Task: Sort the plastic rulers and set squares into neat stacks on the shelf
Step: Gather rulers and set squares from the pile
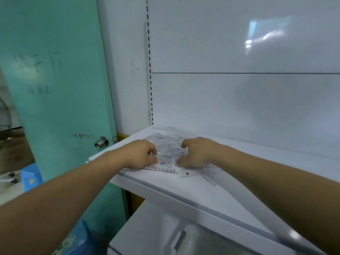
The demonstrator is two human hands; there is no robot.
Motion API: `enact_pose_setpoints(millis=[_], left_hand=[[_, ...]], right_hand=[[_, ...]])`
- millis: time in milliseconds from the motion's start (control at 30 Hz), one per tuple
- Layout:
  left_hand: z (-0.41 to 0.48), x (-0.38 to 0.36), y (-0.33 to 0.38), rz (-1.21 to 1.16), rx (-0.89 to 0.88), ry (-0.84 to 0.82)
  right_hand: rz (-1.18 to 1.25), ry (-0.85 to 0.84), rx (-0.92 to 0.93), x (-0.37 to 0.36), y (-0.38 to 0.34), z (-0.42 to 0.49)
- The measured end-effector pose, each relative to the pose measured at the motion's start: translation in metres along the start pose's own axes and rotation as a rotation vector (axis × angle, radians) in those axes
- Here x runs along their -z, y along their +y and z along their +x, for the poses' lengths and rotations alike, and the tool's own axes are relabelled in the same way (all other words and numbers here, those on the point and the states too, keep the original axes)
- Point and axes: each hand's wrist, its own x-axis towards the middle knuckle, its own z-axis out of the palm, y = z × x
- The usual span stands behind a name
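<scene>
A loose pile of clear plastic rulers and set squares (168,148) lies at the left end of the white shelf (202,192), near the back corner. My left hand (142,153) rests on the pile's left side, fingers curled onto a set square (161,167) at the front. My right hand (197,152) presses on the pile's right side, fingers bent down on the plastic. A clear ruler (209,174) sticks out to the right from under my right hand. A white piece with a black dot (187,173) lies just in front.
The shelf's white back panel (239,100) and a slotted upright (150,70) rise behind the pile. A teal door (60,89) with a metal knob (101,142) stands to the left. A blue stool (30,177) sits low left. A lower shelf (165,232) lies beneath.
</scene>
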Motion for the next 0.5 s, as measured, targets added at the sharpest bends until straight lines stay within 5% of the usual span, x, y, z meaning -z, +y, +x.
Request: enact_pose_setpoints(millis=[500], left_hand=[[-0.008, -0.001, -0.022, -0.090, -0.331, 0.057]], right_hand=[[0.045, 0.188, -0.263, -0.013, -0.016, -0.017]])
